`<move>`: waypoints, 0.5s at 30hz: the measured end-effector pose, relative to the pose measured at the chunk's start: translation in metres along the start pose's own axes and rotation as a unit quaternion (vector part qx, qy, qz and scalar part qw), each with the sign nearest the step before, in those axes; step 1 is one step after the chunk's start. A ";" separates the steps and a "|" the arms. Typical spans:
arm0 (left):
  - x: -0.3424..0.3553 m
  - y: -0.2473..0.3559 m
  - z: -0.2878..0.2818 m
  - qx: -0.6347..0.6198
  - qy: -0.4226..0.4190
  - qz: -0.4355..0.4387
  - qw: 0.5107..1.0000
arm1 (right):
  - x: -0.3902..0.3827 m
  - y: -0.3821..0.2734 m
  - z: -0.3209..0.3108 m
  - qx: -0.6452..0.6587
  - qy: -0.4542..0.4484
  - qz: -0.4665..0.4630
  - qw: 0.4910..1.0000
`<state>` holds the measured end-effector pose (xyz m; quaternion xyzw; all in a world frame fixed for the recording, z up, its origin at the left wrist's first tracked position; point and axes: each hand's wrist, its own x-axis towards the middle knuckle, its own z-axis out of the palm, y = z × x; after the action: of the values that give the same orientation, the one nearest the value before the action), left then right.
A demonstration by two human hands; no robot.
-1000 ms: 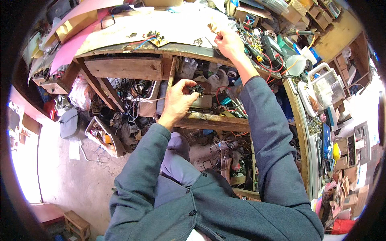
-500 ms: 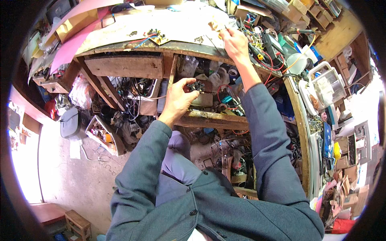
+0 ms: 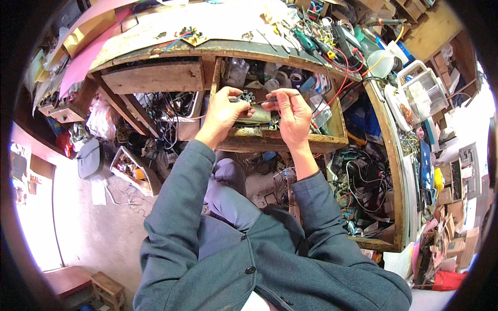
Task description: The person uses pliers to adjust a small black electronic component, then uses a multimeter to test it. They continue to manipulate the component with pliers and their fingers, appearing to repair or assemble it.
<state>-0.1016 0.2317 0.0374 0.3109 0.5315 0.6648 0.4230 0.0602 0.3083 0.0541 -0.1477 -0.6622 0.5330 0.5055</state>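
Note:
Over the open drawer point(image 3: 311, 139), my left hand point(image 3: 222, 113) pinches a small dark part with several pale prongs point(image 3: 247, 96) between thumb and fingers. Just to its right, my right hand point(image 3: 294, 118) is closed on a thin, dark, stick-like tool point(image 3: 273, 99). The tool lies nearly level, its left end close to the prongs. Whether the two touch cannot be made out, nor can the tool's exact kind. Beneath both hands, the drawer holds plastic bags, a roll of tape point(image 3: 296, 77) and loose parts.
On the workbench point(image 3: 228, 31) lie a small board with red and blue wires point(image 3: 191, 37), a green-handled tool point(image 3: 305, 40) and tangled test leads. A clear plastic container point(image 3: 423, 93) stands at the right. Cables fill the compartment below; an open box point(image 3: 135, 171) sits on the floor at left.
My right hand has come back from the benchtop to beside my left hand, now with the thin tool in it. My left hand still holds the pronged part, slightly higher and further left.

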 end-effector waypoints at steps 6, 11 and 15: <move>-0.001 -0.003 0.000 0.014 0.001 0.034 0.999 | 0.006 0.006 0.004 -0.092 -0.010 -0.030 0.995; 0.000 -0.006 -0.001 0.024 0.000 0.039 0.999 | 0.005 0.004 0.004 -0.102 -0.019 -0.029 0.994; -0.001 -0.003 0.000 0.021 -0.006 0.031 0.999 | 0.005 0.006 0.001 -0.113 -0.040 -0.023 0.993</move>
<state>-0.1000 0.2310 0.0348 0.3396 0.5328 0.6646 0.3990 0.0554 0.3140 0.0512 -0.1672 -0.7410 0.4486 0.4709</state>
